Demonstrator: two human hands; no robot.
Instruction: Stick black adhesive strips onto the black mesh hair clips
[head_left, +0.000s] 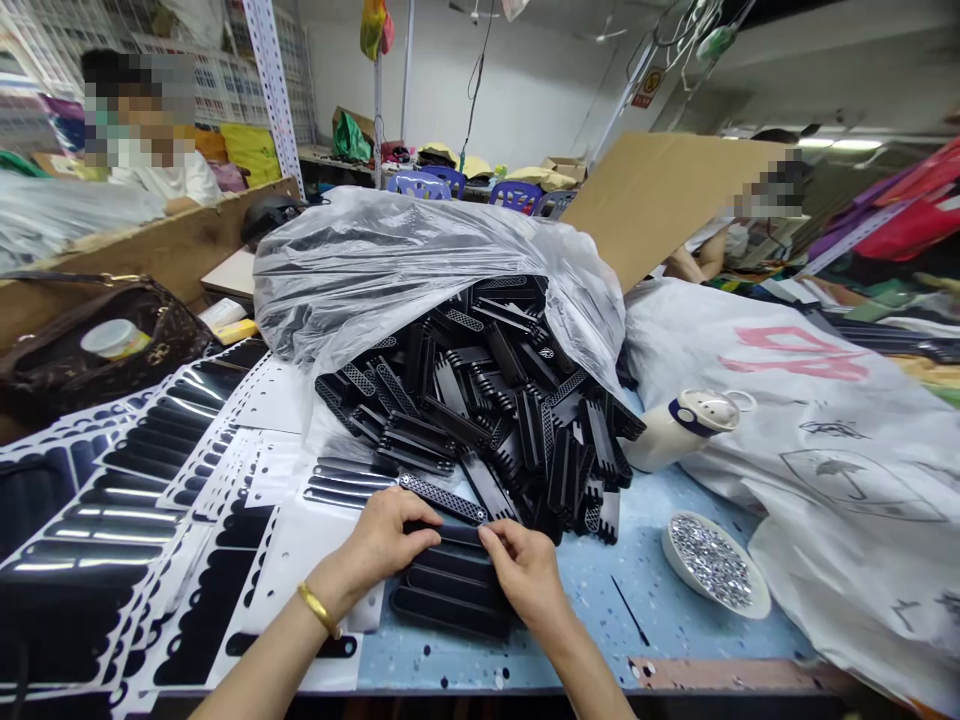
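Note:
Between my two hands lies a black strip point(461, 535), the top one of a row of several black strips point(450, 600) on the blue table. My left hand point(386, 540), with a gold bracelet on the wrist, pinches the strip's left end. At its right end, my right hand point(521, 560) holds it between thumb and fingers. Just beyond my fingers is a black strip with a patterned face point(442, 497). A large heap of black slotted pieces point(517, 400) spills from a clear plastic bag point(420, 250) behind it.
White sheets with black strips point(127, 520) cover the left side. At right are a bottle point(667, 430), a bowl of small shiny parts point(716, 565), a thin black tool point(630, 610) and a white sack point(847, 430). A brown bag point(90, 340) sits far left. Two people are beyond the table.

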